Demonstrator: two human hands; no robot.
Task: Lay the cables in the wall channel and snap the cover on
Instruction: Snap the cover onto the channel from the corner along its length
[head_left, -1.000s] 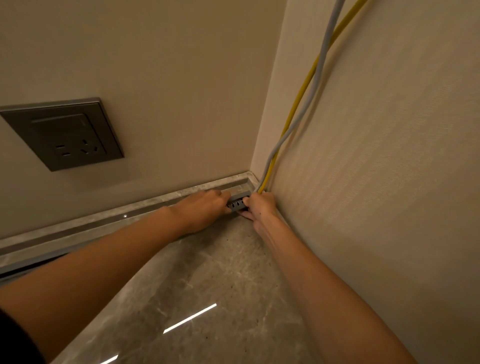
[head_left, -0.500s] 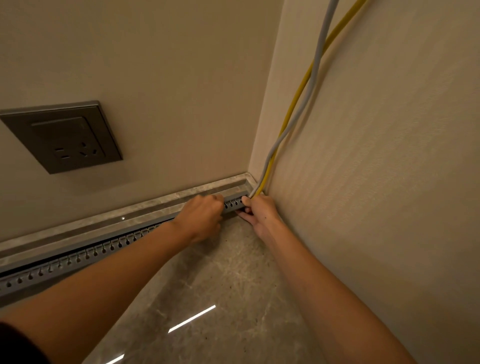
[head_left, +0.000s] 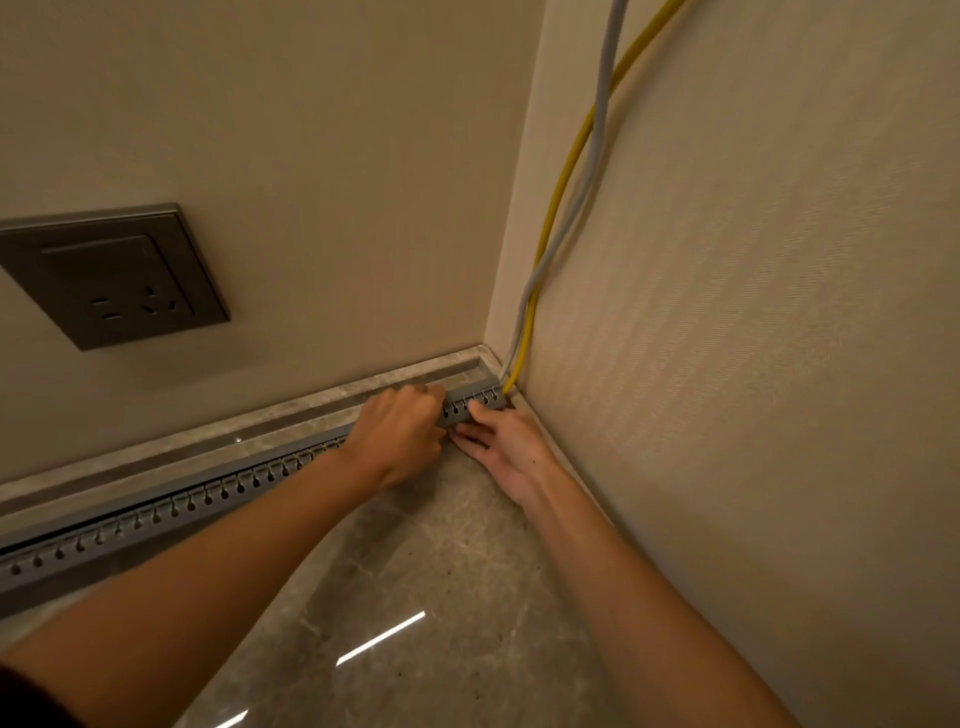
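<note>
Grey channel (head_left: 474, 404) uncovered, right hand (head_left: 506, 448) lower

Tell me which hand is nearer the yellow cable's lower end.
Right. The right hand touches the channel just below-left of the yellow cable at its lower end; the left hand holds the channel farther left.

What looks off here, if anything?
Yellow cable and grey cable hang loose down the wall corner, crossing each other, meeting the slotted channel at its corner end. No cover on it. Nothing spilled or damaged.
</note>
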